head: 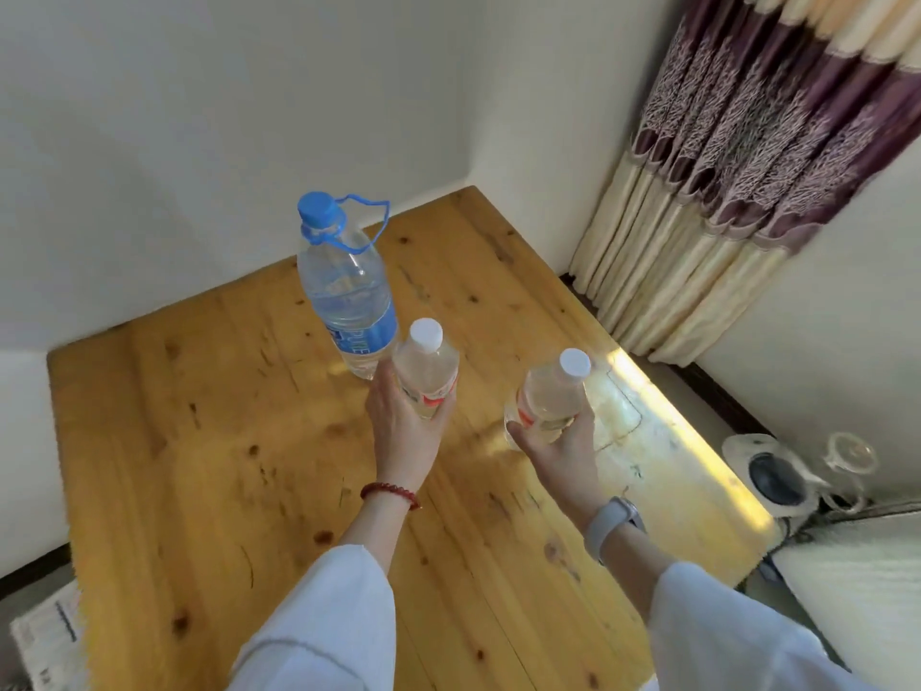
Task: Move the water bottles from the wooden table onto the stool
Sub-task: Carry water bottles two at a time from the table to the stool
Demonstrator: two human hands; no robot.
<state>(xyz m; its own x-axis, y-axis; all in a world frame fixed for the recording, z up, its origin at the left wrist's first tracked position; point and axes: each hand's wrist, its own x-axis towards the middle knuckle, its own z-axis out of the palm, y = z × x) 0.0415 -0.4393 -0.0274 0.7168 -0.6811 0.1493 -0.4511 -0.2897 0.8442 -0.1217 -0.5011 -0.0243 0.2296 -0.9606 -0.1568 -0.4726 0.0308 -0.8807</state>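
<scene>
Two small clear water bottles with white caps are over the wooden table (199, 466). My left hand (401, 421) is closed round the left small bottle (427, 364). My right hand (563, 448) grips the right small bottle (553, 391), which leans to the right. Just behind the left one stands a large water bottle (346, 291) with a blue cap, a blue carry handle and a blue label, upright and untouched. No stool is in view.
White walls close the table's far and left sides. A patterned curtain (722, 192) hangs at the right. On the floor at the right are a white kettle-like appliance (770, 473) and a clear glass object (849, 453). A papered box (47, 640) lies lower left.
</scene>
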